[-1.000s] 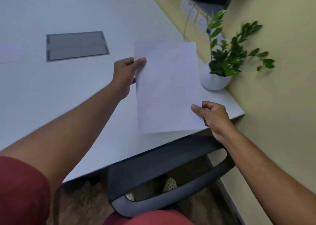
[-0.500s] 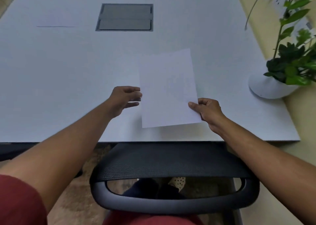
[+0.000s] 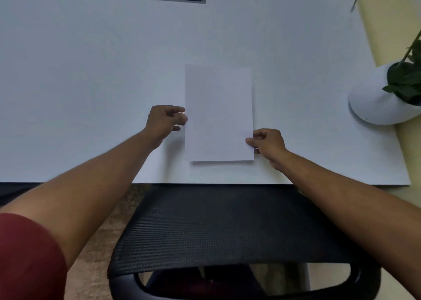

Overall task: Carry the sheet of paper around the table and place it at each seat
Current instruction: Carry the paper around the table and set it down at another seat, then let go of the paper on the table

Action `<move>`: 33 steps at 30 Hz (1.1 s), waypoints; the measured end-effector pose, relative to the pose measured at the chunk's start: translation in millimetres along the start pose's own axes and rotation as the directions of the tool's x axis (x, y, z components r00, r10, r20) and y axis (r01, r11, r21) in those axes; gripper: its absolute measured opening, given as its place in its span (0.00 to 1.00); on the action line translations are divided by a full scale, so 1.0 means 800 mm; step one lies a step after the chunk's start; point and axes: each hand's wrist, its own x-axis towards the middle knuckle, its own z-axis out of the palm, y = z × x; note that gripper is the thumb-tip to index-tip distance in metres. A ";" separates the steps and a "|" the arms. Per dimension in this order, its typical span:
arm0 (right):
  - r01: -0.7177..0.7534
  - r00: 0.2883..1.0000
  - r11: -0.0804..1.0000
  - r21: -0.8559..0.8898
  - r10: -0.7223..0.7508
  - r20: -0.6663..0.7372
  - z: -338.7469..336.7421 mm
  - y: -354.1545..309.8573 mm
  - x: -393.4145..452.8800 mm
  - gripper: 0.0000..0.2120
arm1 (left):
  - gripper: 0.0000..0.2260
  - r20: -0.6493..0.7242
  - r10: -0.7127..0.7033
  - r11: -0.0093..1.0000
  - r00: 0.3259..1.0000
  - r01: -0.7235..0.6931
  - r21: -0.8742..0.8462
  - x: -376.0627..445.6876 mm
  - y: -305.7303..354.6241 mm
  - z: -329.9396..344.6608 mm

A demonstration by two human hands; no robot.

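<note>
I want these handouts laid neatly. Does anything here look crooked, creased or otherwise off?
Nothing stands out. The sheet of paper looks uncreased and nearly square to the table edge, in front of the chair. The left hand is at its left edge; the right hand pinches its lower right edge.
</note>
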 end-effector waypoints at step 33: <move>0.520 0.851 0.583 -0.624 -0.416 0.321 -0.043 0.056 0.020 0.36 | 0.40 0.548 0.345 0.230 0.762 -0.635 0.737 0.019 -0.080 0.000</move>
